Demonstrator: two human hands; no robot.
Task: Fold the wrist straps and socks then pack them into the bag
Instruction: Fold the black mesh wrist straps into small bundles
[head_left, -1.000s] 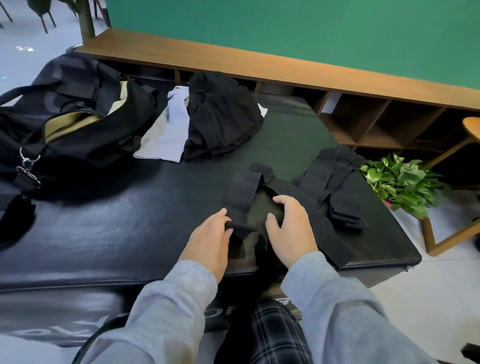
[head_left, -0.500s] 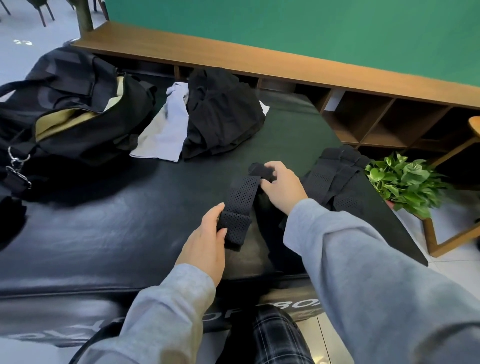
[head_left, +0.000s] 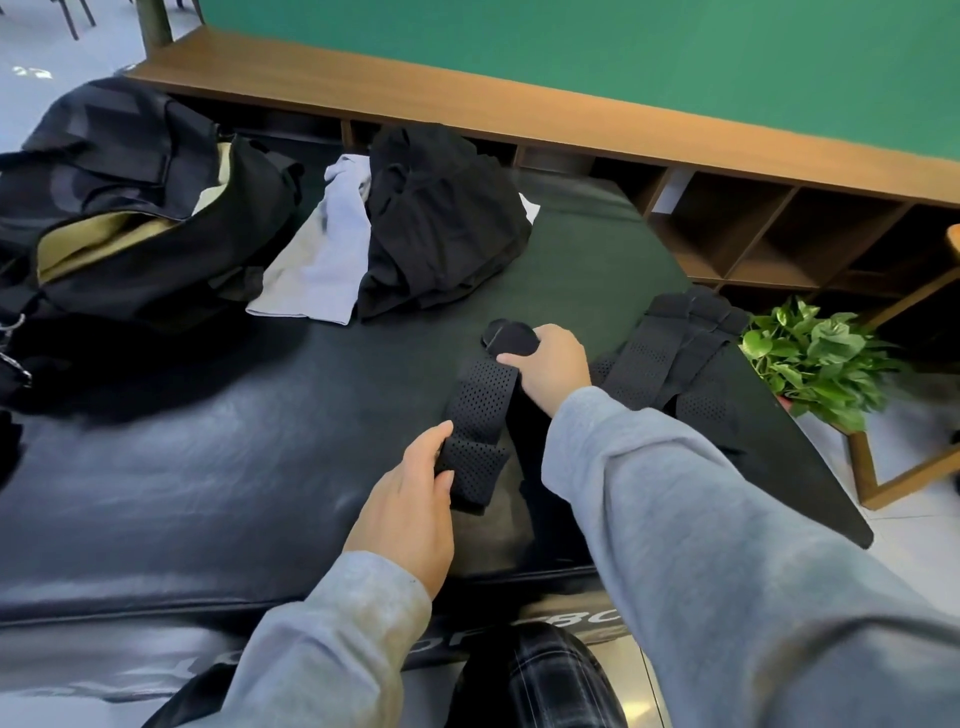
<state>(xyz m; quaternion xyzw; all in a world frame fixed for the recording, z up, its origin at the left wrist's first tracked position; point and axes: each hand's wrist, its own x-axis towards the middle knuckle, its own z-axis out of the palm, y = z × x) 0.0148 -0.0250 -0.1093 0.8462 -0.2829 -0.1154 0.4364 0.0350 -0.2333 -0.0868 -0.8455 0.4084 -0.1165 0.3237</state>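
1. We start at our left hand (head_left: 410, 512), whose thumb and fingers pinch the near, doubled-over end of the perforated black wrist strap (head_left: 480, 421). We judge this hold is there to pin the fold flat against the black padded bench (head_left: 208, 467) so it cannot spring open.
2. Our right hand (head_left: 553, 366) has its fingers curled round the strap's far end, where a dark rounded tab sticks out past the knuckles. Gripping both ends keeps the strap taut and straight between the hands, which probably makes the next fold line up cleanly.
3. Just beside the right hand, toward the bench's right edge, lie the other wrist straps (head_left: 675, 358), side by side. They look kept within easy reach, though we cannot tell how neatly they are folded.
4. Farther back sit a pale grey garment (head_left: 324, 260) and a heap of black clothing (head_left: 441, 228), touching each other. We cannot tell which of these, if any, are the socks.
5. At the far left the black bag (head_left: 130, 218) stands open, its tan lining showing, ready to receive folded items. Nothing from the task seems packed yet, so we judge the work early.
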